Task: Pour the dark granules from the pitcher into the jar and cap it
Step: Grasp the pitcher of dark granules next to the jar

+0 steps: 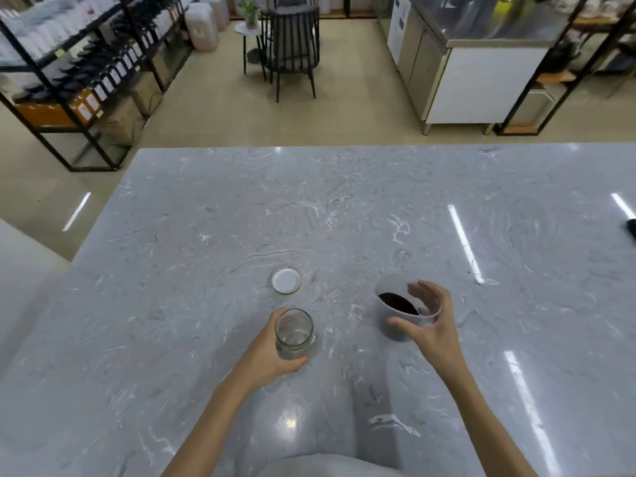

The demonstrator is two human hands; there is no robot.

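Note:
A clear glass jar [295, 333] stands uncapped on the grey marble table [344, 218], with only a few specks inside. My left hand [272, 352] wraps around its left side and base. The jar's lid [286, 280] lies flat a little beyond it, white inside facing up. To the right stands a clear pitcher [395, 309] holding dark granules [398, 302]. My right hand [432, 320] curves around the pitcher's right side, fingers spread, thumb at the near wall and fingertips over the rim; a firm grip is not visible.
A dark object [631, 227] pokes in at the table's right edge. Beyond the table are black shelving racks [69, 80] on the left, a black chair [292, 46] at the back, and a steel counter [481, 63] on the right.

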